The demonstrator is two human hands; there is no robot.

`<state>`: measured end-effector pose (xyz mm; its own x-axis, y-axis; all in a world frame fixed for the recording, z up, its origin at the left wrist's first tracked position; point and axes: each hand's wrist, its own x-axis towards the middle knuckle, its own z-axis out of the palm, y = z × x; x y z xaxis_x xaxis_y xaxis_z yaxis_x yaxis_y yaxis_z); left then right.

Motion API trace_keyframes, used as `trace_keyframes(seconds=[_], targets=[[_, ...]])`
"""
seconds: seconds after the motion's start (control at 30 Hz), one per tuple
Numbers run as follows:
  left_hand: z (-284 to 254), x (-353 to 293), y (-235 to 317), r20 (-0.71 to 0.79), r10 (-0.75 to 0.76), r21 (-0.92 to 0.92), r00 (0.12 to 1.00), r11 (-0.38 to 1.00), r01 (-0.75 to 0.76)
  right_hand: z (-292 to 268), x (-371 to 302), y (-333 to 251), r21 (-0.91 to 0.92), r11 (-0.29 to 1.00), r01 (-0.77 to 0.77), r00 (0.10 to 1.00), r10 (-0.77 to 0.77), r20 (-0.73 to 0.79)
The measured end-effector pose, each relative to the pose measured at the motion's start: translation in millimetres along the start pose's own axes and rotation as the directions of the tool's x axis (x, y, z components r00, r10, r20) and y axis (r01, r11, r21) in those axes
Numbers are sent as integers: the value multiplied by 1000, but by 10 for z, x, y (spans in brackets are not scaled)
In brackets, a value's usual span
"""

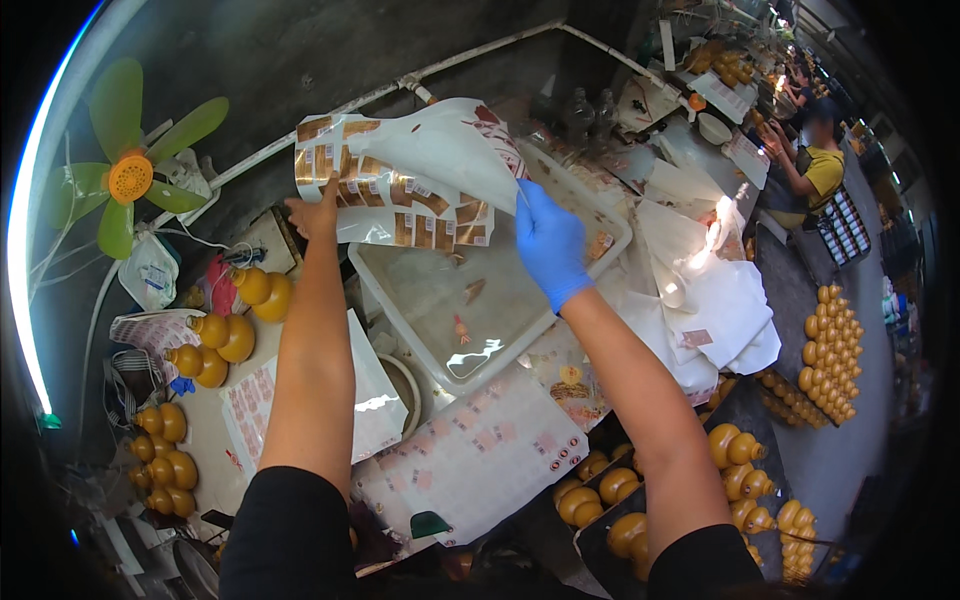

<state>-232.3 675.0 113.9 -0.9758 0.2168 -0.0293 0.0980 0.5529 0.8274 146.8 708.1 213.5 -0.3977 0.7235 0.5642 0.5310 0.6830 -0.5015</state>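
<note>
Above a white rectangular plastic tub [470, 375], both my hands hold a large sheet of gold-printed labels [400, 195]. The sheet's right part is curled over, so its white side and some dark red print show. My left hand [317, 210], bare, grips its left edge, with fingers partly hidden against the sheet. My right hand [548, 240], in a blue glove, is closed on the lifted right corner. The tub seems to contain shallow clear liquid and a few small scraps.
Amber gourd-shaped pieces [225, 340] stand at left; more gourds [740, 450] fill trays at lower right. A green fan [130, 178] is at far left. Printed sheets [470, 450] lie in front; white papers [720, 310] lie right. A seated person [822, 170] works at far right.
</note>
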Motion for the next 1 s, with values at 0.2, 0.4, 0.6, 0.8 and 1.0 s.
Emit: trace_keyframes(seconds=[0.2,0.4,0.6,0.8,1.0], targets=[[-132,282,-11,204,133,109,970,982,-157,104,-281,193,162,983,90,943,-137,304],[-159,751,-470,441,262,-251,858,954,-162,322,-276,268,389,916,93,848,-278,451],[65,445,-388,531,-212,165,821,976,145,345,-401,335,528,845,-85,902,-160,401],[254,884,-976,418,30,-200,908,978,60,383,-440,214,556,818,-146,947,-48,319],[-982,-309,433,677,510,-736,531,481,477,119,-650,-92,596,762,-253,950,79,303]])
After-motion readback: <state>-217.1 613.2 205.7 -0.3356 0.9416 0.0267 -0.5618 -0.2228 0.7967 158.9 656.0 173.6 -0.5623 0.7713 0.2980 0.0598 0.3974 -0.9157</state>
